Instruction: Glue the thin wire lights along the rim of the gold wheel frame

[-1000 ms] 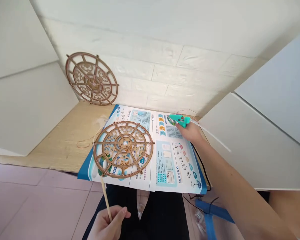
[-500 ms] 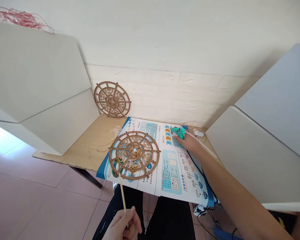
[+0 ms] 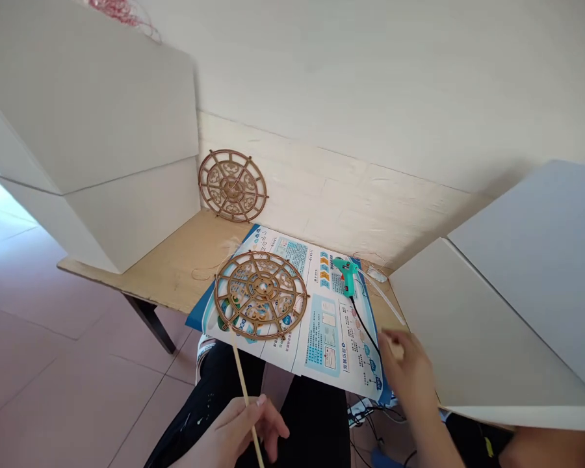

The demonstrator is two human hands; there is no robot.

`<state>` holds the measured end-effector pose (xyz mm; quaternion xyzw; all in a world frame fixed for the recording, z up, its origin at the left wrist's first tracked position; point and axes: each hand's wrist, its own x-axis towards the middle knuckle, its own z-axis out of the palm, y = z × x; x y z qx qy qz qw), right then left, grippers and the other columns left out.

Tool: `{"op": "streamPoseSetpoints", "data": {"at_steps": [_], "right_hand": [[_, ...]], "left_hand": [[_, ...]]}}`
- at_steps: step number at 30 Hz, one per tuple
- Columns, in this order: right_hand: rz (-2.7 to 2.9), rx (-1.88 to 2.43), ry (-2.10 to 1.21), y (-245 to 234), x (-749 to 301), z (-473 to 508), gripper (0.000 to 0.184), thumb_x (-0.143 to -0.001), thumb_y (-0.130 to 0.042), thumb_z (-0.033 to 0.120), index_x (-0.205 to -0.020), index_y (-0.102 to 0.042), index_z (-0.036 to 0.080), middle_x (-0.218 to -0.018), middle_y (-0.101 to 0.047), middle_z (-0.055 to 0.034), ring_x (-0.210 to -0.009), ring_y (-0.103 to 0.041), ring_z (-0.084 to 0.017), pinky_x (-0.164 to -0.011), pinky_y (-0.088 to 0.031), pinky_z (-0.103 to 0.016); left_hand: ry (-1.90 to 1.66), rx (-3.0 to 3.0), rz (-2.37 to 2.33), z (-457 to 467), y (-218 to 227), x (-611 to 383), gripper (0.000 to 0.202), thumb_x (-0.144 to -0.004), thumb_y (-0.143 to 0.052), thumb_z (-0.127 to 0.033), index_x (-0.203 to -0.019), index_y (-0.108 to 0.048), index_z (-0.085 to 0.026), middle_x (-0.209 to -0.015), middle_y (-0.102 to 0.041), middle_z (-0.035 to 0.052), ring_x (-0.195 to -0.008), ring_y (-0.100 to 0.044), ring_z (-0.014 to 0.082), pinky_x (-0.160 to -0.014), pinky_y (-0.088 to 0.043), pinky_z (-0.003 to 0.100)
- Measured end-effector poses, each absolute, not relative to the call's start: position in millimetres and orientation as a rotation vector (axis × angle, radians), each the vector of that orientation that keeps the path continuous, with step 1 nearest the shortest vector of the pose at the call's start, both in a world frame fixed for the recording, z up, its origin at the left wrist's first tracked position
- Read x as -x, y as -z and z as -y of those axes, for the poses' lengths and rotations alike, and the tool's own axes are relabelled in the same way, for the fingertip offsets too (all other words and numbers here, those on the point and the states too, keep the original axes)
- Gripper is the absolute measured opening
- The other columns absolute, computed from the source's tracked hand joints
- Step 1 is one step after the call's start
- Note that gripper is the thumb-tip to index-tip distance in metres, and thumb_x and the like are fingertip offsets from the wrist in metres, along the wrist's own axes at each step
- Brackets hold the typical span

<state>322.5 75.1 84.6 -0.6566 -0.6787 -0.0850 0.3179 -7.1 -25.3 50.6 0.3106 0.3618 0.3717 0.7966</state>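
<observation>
My left hand (image 3: pixel 246 426) is closed round a thin pale wooden stick (image 3: pixel 238 364), low in front of my legs. The stick's upper end meets the near rim of a round brown openwork frame (image 3: pixel 268 312), which lies on a printed poster sheet (image 3: pixel 316 351); whether they are joined I cannot tell. My right hand (image 3: pixel 407 367) is over the sheet's right edge, blurred, its fingers curled and partly hidden. Beyond it, a teal hot glue gun (image 3: pixel 347 276) rests untouched on the sheet, a white glue stick (image 3: pixel 383 298) extending from its back.
A second round frame (image 3: pixel 233 186) leans on the wall at the back left. White panels stand on the left (image 3: pixel 131 214) and right (image 3: pixel 472 325) of the wooden table (image 3: pixel 168 273). The gun's black cord (image 3: pixel 365 328) runs over the near edge. Red string (image 3: pixel 119 10) lies atop the left panel.
My right hand has let go of the glue gun and drawn back toward me; the gun now rests on the sheet. My left hand still holds the stick. The view has tilted.
</observation>
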Motion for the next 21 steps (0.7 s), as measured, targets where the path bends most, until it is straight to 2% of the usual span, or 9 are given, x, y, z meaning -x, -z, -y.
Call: {"op": "streamPoseSetpoints", "data": {"at_steps": [2, 4, 6, 8, 10, 12, 14, 17, 21], "right_hand": [[1.910, 1.459, 0.172, -78, -295, -27, 0.023, -0.104, -0.058, 0.043, -0.103, -0.070, 0.023, -0.079, -0.072, -0.0046, -0.065, -0.071, -0.022, -0.051, -0.061, -0.033], [2.040, 1.208, 0.057, -71, -260, 15, 0.026, -0.099, -0.067, 0.038, -0.123, -0.067, 0.027, -0.083, -0.076, -0.0018, -0.066, -0.075, -0.021, -0.057, -0.066, -0.031], [2.076, 1.026, -0.043, -69, -226, 44, 0.044, -0.096, -0.068, 0.042, -0.139, -0.059, 0.033, -0.088, -0.079, -0.0005, -0.071, -0.078, -0.023, -0.060, -0.068, -0.032], [2.075, 0.907, -0.208, -74, -201, 56, 0.055, -0.088, -0.078, 0.036, -0.141, -0.061, 0.038, -0.094, -0.081, -0.0015, -0.075, -0.080, -0.028, -0.062, -0.070, -0.038], [2.005, 0.946, -0.311, -85, -185, 51, 0.049, -0.088, -0.076, 0.026, -0.135, -0.066, 0.037, -0.098, -0.082, -0.0032, -0.077, -0.080, -0.028, -0.060, -0.070, -0.038], [1.957, 0.972, -0.367, -97, -176, 35, 0.039, -0.089, -0.070, 0.014, -0.124, -0.069, 0.032, -0.096, -0.081, -0.0035, -0.076, -0.079, -0.024, -0.062, -0.068, -0.033], [1.894, 0.893, -0.481, -105, -172, 14, 0.030, -0.087, -0.067, 0.004, -0.107, -0.066, 0.026, -0.084, -0.076, -0.0012, -0.069, -0.075, -0.017, -0.065, -0.066, -0.028], [1.879, 0.815, -0.681, -107, -171, -9, 0.022, -0.092, -0.062, 0.004, -0.100, -0.061, 0.025, -0.079, -0.070, 0.0005, -0.067, -0.071, -0.015, -0.069, -0.066, -0.030], [1.919, 0.817, -0.895, -93, -177, -21, 0.025, -0.097, -0.063, 0.014, -0.118, -0.063, 0.028, -0.092, -0.077, -0.0035, -0.080, -0.076, -0.021, -0.074, -0.068, -0.036]], "left_hand": [[-0.894, -0.742, -0.701, 30, -54, 7, 0.070, -0.091, -0.059, -0.081, -0.099, -0.085, -0.017, -0.104, -0.073, 0.0114, -0.106, -0.065, 0.0260, -0.106, -0.047, 0.040], [-0.971, -0.819, -0.531, 33, -61, 2, 0.062, -0.103, -0.044, -0.071, -0.126, -0.079, -0.025, -0.142, -0.067, 0.0105, -0.142, -0.052, 0.0302, -0.130, -0.031, 0.047], [-0.998, -0.811, -0.372, 34, -69, -5, 0.056, -0.109, -0.034, -0.063, -0.142, -0.069, -0.033, -0.161, -0.055, 0.0056, -0.158, -0.039, 0.0277, -0.136, -0.021, 0.050], [-0.930, -0.910, -0.329, 32, -75, -11, 0.057, -0.109, -0.033, -0.062, -0.148, -0.064, -0.034, -0.163, -0.054, 0.0069, -0.158, -0.040, 0.0275, -0.136, -0.025, 0.050], [-0.888, -0.984, -0.323, 27, -79, -12, 0.063, -0.109, -0.029, -0.065, -0.155, -0.056, -0.033, -0.163, -0.053, 0.0089, -0.156, -0.044, 0.0269, -0.135, -0.029, 0.049], [-0.834, -1.045, -0.354, 19, -80, -6, 0.066, -0.109, -0.025, -0.065, -0.164, -0.041, -0.033, -0.168, -0.048, 0.0093, -0.158, -0.042, 0.0259, -0.136, -0.028, 0.049], [-0.763, -1.093, -0.418, 10, -78, 5, 0.064, -0.111, -0.025, -0.061, -0.168, -0.030, -0.032, -0.172, -0.041, 0.0090, -0.162, -0.036, 0.0251, -0.137, -0.024, 0.049], [-0.742, -1.114, -0.483, -1, -69, 23, 0.064, -0.111, -0.035, -0.058, -0.169, -0.027, -0.032, -0.172, -0.041, 0.0095, -0.162, -0.036, 0.0266, -0.137, -0.026, 0.050], [-0.885, -1.221, -0.489, -12, -55, 32, 0.055, -0.113, -0.034, -0.046, -0.167, -0.034, -0.034, -0.169, -0.046, 0.0098, -0.157, -0.043, 0.0279, -0.133, -0.033, 0.049]]}}
